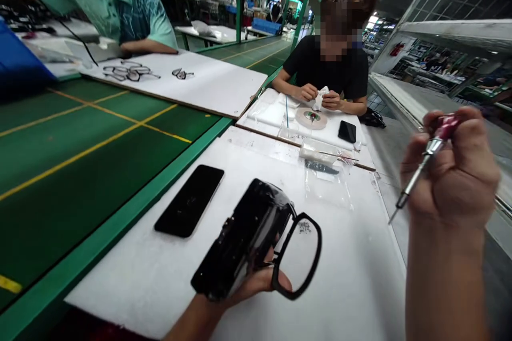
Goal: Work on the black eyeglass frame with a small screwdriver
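Observation:
My left hand [256, 283] holds a black glasses frame [319, 248] above the white board [352, 277], with one large rim facing me. A bulky, glossy black piece [244, 234] covers most of that hand and hides several fingers; whether it is joined to the frame, I cannot tell. Raised at the right, my right hand [460, 170] is closed around a screwdriver [430, 146] with a pink-red handle. Its thin tip points down and left, apart from the frame. Through the rim, a small cluster of tiny dark bits [304, 227] shows on the board.
A black phone [189, 201] lies left on the board. Clear plastic bags [326, 181] lie farther back. Opposite, a person in black handles white material near a tape roll [312, 117] and another phone [347, 131]. More glasses frames [130, 71] lie beyond the green belt [100, 133].

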A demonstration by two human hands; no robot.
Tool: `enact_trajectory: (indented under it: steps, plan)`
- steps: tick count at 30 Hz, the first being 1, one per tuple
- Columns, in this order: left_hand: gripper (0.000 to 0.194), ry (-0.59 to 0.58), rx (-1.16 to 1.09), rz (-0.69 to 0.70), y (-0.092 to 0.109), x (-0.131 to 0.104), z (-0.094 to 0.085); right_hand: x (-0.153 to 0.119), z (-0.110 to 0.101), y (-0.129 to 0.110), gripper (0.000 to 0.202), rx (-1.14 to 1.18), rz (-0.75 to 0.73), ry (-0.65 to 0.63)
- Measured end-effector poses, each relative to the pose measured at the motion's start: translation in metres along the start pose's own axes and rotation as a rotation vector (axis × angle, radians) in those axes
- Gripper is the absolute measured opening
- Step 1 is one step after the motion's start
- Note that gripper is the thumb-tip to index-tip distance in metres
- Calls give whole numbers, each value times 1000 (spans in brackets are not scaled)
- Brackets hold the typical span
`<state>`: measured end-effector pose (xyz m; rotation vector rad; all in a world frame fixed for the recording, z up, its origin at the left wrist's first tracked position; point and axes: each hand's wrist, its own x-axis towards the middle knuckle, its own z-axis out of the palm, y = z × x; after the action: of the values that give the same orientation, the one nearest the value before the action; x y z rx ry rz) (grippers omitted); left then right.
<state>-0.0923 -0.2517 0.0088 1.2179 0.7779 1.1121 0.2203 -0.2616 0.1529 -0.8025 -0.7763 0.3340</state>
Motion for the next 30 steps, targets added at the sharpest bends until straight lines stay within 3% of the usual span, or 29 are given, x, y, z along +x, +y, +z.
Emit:
enact_trajectory:
  steps: [2, 4, 9, 13, 17, 21, 24, 30]
  plan:
    - [40, -63, -40, -98, 0, 2, 0, 14, -32, 16, 22, -163, 111, 11]
    - [41, -31, -73, -110, 1, 5, 0, 18, -60, 38, 33, -248, 274, -45]
    - [51, 123, -191, 84, 10, 17, 1, 4, -108, 86, 44, -450, 623, -257]
    - [52, 172, -161, 83, 18, 22, 5, -5, -126, 105, 45, -637, 684, -372]
    - [52, 153, -72, 60, 30, 37, 8, 1, -126, 104, 33, -826, 627, -462]
    - [51, 49, 90, 110, 46, 64, 15, 14, -101, 91, 17, -1015, 453, -457]
    - [52, 8, 255, 184, 48, 80, 21, 23, -57, 98, 21, -1063, 355, -498]
    - [55, -37, 272, 259, 29, 80, 8, 60, 60, 178, 31, -1161, 342, -504]
